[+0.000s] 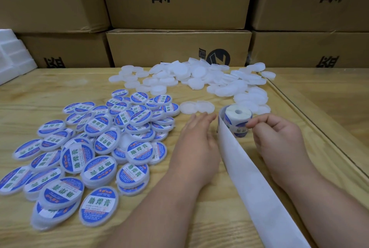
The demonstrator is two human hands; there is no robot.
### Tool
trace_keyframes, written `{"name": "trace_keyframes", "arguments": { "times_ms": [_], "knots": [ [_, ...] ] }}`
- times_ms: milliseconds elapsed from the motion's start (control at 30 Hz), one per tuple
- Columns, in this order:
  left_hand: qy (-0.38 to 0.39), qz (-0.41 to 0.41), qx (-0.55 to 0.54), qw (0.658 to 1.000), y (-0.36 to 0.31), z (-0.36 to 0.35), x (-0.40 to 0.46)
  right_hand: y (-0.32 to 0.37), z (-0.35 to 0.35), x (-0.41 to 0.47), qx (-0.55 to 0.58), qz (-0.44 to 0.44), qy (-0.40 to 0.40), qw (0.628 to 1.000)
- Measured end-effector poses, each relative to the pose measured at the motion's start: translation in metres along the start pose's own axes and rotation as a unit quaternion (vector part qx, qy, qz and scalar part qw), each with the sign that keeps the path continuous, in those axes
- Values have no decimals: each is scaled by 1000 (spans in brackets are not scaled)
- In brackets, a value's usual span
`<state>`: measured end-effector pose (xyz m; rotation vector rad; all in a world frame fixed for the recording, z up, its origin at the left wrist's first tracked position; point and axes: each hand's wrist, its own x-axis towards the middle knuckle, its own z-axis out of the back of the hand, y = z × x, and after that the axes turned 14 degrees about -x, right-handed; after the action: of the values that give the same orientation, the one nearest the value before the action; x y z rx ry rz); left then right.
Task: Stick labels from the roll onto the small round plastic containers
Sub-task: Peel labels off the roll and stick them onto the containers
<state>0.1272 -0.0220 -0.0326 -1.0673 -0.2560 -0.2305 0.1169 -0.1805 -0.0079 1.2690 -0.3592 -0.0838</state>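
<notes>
A label roll [237,120] stands on end on the wooden table [40,96], its blue and white labels facing me. My right hand [277,138] pinches a label at the roll's right side with thumb and forefinger. My left hand [197,136] lies flat on the table just left of the roll, fingers straight, pointing at two bare white containers [196,107]. A long strip of empty white backing paper [255,184] trails from the roll toward me between my forearms. A heap of unlabelled white containers [199,78] lies behind. Labelled containers [89,148] are piled at the left.
Stacked cardboard boxes [177,48] wall off the back of the table. White foam packing [14,56] sits at the far left. A glass sheet edge [311,120] runs diagonally along the table's right side.
</notes>
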Motion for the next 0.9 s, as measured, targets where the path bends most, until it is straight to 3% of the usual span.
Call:
{"name": "trace_keyframes", "arguments": {
  "times_ms": [367, 533, 900],
  "knots": [
    [23, 100, 161, 982, 6, -19, 58, -4, -10, -2, -65, -7, 16, 998],
    [-30, 61, 167, 984, 6, -22, 58, -10, -7, 3, -115, -6, -4, 993],
    [-49, 40, 158, 985, 0, -13, 3, -7, -5, 4, -164, -33, 4, 986]
  ]
}}
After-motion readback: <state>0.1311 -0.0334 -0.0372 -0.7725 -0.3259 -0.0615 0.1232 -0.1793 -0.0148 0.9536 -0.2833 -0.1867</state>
